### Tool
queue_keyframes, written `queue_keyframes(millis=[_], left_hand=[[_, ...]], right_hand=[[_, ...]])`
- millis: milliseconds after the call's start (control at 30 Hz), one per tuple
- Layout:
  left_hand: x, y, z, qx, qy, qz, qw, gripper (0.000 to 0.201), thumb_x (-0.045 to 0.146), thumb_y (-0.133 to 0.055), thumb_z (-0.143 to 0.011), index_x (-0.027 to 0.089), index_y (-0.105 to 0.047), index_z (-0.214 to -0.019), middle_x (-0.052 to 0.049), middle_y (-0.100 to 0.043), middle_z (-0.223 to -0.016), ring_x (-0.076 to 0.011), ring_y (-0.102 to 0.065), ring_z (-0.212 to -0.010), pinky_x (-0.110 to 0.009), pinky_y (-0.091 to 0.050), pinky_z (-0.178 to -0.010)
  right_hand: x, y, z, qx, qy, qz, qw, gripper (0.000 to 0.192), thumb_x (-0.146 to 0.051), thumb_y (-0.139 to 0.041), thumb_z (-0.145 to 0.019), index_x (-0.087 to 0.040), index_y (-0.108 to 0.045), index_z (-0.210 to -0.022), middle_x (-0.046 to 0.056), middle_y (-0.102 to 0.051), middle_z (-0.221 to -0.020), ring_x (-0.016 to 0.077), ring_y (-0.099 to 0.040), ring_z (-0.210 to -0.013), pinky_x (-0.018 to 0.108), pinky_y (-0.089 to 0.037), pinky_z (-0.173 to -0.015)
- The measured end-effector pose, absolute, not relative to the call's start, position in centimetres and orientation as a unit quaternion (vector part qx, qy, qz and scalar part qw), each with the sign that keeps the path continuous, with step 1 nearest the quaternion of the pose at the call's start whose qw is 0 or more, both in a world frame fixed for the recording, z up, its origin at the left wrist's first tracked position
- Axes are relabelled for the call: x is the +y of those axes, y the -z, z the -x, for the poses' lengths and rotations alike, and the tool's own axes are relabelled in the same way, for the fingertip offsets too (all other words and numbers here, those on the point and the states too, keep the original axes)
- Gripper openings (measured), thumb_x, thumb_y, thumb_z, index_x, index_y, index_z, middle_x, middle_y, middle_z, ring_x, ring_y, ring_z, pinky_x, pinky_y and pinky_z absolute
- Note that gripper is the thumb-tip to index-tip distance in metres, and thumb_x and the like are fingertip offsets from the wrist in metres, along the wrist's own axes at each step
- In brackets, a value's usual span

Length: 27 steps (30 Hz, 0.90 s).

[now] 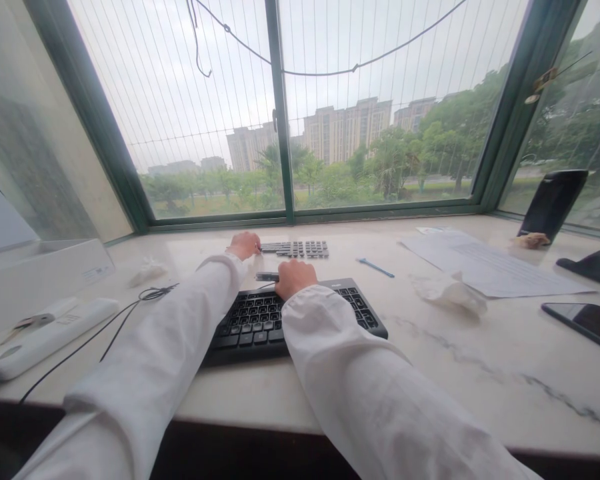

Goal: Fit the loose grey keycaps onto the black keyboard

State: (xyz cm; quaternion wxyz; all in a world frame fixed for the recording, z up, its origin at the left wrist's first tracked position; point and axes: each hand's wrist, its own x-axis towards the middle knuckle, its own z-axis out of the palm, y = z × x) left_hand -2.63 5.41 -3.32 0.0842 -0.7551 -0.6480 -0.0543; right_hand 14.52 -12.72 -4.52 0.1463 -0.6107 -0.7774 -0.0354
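A black keyboard (260,320) lies near the front of the sill, with keycaps gone from most of its upper rows and some left along the bottom. Above it my right hand (297,277) is closed around a short dark tool (267,276), its end pointing left. Just beneath the tool runs a thin dark line. Behind the keyboard, loose dark keycaps (305,249) are set out in rows. My left hand (245,245) is at the left end of these rows, fingers pinched on a keycap there. Its fingertips show only in part.
Right of the keycaps lies a blue stick (375,267). Beyond are printed paper (495,263), crumpled tissue (453,295), a phone (587,323) and an upright black object (554,203). A white power strip (55,337), cable (130,307) and white box (45,270) are left.
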Motion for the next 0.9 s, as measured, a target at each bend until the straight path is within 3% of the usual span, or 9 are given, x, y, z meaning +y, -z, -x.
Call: queue_keyframes(millis=[333,900], left_hand=[[5.7,3.4,2.5,-0.647,0.054,0.755,0.087,0.023,0.031,-0.072,-0.074,0.023,-0.074,-0.095,-0.008,-0.073,-0.102,-0.0213,-0.066,-0.093,-0.028,-0.045,-0.086],[3.6,1.7,2.3,-0.66,0.037,0.741,0.121,0.027,0.031,-0.071,-0.075,0.027,-0.072,-0.101,-0.007,-0.072,-0.108,-0.0215,-0.064,-0.102,-0.027,-0.046,-0.088]], right_hand=[[-12.7,4.5,-14.5,-0.778,0.035,0.609,0.15,0.028,-0.025,-0.058,-0.076,-0.017,-0.071,-0.099,0.015,-0.069,-0.096,0.0262,-0.066,-0.09,0.033,-0.049,-0.072],[-13.1,4.1,-14.5,-0.778,0.032,0.611,0.143,0.028,-0.025,-0.06,-0.077,-0.018,-0.071,-0.101,0.015,-0.069,-0.098,0.0266,-0.066,-0.093,0.033,-0.048,-0.074]])
